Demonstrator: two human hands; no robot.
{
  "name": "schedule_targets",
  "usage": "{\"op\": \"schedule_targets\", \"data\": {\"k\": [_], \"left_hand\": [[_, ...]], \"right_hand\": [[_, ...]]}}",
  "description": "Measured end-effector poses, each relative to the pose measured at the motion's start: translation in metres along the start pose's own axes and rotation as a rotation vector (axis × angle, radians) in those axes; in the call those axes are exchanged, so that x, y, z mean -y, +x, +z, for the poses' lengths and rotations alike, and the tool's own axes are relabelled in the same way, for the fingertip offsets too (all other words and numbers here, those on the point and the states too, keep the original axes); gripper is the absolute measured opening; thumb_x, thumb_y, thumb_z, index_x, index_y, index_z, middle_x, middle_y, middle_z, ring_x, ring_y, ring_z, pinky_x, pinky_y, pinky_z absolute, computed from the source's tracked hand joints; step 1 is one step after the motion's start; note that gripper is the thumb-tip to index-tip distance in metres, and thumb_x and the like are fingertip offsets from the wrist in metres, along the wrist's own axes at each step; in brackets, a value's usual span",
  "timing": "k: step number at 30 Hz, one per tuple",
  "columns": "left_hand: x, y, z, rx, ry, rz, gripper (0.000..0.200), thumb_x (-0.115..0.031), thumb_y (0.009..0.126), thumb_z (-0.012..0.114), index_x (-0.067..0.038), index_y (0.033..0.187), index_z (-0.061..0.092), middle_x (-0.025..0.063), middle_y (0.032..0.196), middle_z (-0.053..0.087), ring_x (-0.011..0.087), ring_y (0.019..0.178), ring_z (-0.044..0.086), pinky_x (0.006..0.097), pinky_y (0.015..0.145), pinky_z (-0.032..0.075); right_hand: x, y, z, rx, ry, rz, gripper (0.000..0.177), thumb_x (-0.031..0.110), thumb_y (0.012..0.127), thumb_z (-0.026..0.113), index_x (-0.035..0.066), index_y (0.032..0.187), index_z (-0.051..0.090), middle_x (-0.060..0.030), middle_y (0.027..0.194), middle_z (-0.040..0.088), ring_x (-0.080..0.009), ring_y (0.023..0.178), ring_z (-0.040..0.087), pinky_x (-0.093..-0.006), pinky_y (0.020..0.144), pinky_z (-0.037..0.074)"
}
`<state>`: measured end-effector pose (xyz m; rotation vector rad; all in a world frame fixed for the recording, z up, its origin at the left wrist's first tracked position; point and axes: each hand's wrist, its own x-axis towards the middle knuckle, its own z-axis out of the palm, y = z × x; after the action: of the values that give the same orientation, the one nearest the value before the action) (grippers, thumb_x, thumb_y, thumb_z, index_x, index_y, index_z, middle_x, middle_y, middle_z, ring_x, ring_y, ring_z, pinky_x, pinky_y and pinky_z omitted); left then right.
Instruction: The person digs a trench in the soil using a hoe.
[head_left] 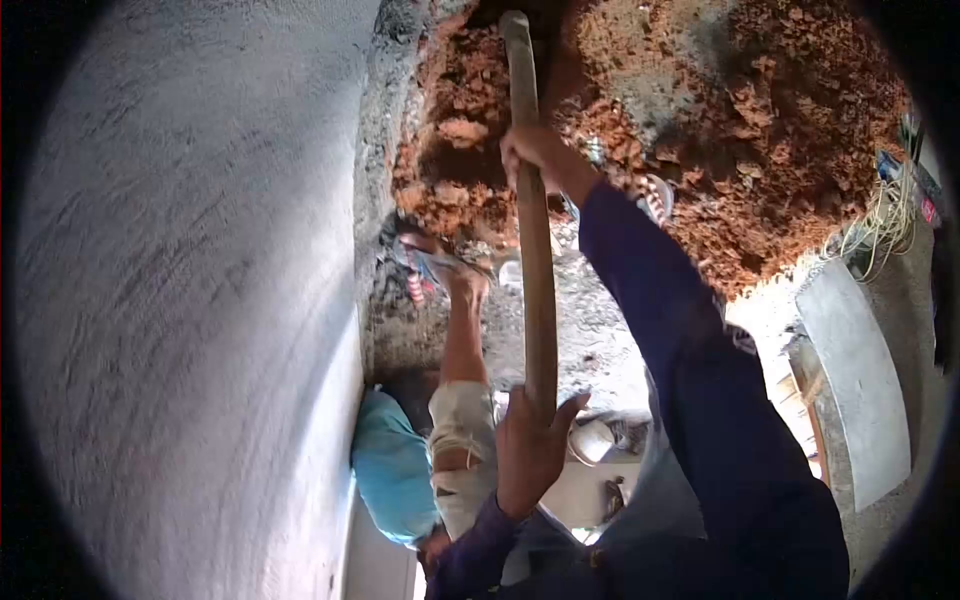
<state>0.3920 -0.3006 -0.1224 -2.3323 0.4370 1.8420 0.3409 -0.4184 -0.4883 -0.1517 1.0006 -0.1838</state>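
A long wooden tool handle (537, 290) runs nearly straight up the view, its rounded end over the soil. Round its upper part my right hand (540, 160) is closed. Lower down, my left hand (535, 452) holds the near end, thumb out to one side. The tool's head cannot be made out in the dark patch at the top. Loose reddish soil (745, 150) lies beneath and beyond the upper hand.
A plastered wall (190, 300) fills the left side. Beside it are a leg in light shorts (460, 405), a sandal (435, 265) and blue-green cloth (388, 470). A pale curved sheet (855, 385) and tangled cords (885, 225) lie right. A white container (592, 441) stands low.
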Motion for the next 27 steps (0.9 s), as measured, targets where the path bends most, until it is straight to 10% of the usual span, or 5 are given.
{"op": "schedule_targets", "data": {"k": [10, 14, 17, 18, 27], "left_hand": [[-0.158, -0.12, -0.03, 0.085, -0.022, 0.411, 0.072, -0.03, 0.089, 0.058, 0.003, 0.143, 0.022, 0.028, 0.098, 0.057, 0.0415, 0.086, 0.061, 0.0447, 0.071, 0.048], [-0.18, -0.199, 0.011, -0.03, 0.054, 0.661, 0.06, -0.044, 0.08, 0.067, -0.017, 0.13, 0.05, 0.0205, 0.085, 0.055, 0.036, 0.075, 0.06, 0.0435, 0.066, 0.048], [-0.205, -0.25, 0.014, 0.277, 0.044, 0.622, 0.051, -0.04, 0.078, 0.067, -0.016, 0.122, 0.056, 0.02, 0.091, 0.058, 0.0375, 0.08, 0.061, 0.045, 0.07, 0.048], [-0.205, -0.265, 0.02, 0.311, -0.013, 0.699, 0.045, -0.037, 0.077, 0.068, -0.015, 0.116, 0.06, 0.0197, 0.095, 0.059, 0.0384, 0.082, 0.061, 0.0456, 0.072, 0.049], [-0.141, -0.311, -0.077, 0.572, 0.303, 0.694, 0.049, -0.032, 0.076, 0.071, -0.006, 0.115, 0.056, 0.0196, 0.096, 0.062, 0.0356, 0.081, 0.063, 0.0433, 0.072, 0.05]], "right_hand": [[0.107, -0.053, -0.011, 0.344, 0.612, 0.14, 0.015, 0.013, 0.09, 0.058, 0.001, 0.082, 0.055, -0.0096, 0.074, 0.058, -0.0131, 0.054, 0.056, -0.0282, 0.052, 0.053], [0.14, -0.156, -0.006, 0.409, 0.856, 0.418, 0.015, 0.009, 0.09, 0.051, -0.001, 0.078, 0.051, -0.0075, 0.066, 0.054, -0.0084, 0.045, 0.052, -0.0217, 0.044, 0.05], [0.124, -0.269, 0.006, 0.089, 0.918, -0.013, 0.015, 0.007, 0.089, 0.049, 0.0, 0.076, 0.05, -0.0032, 0.061, 0.051, -0.0074, 0.051, 0.053, -0.023, 0.05, 0.052], [0.132, -0.268, -0.019, 0.379, 1.049, 0.393, 0.016, 0.007, 0.09, 0.05, -0.001, 0.076, 0.05, -0.0025, 0.06, 0.05, -0.0075, 0.05, 0.051, -0.0222, 0.047, 0.049], [0.111, -0.464, 0.026, -0.532, 0.807, -0.29, 0.015, 0.008, 0.083, 0.058, 0.007, 0.071, 0.048, 0.0004, 0.055, 0.044, -0.0131, 0.049, 0.048, -0.0287, 0.048, 0.044]]}}
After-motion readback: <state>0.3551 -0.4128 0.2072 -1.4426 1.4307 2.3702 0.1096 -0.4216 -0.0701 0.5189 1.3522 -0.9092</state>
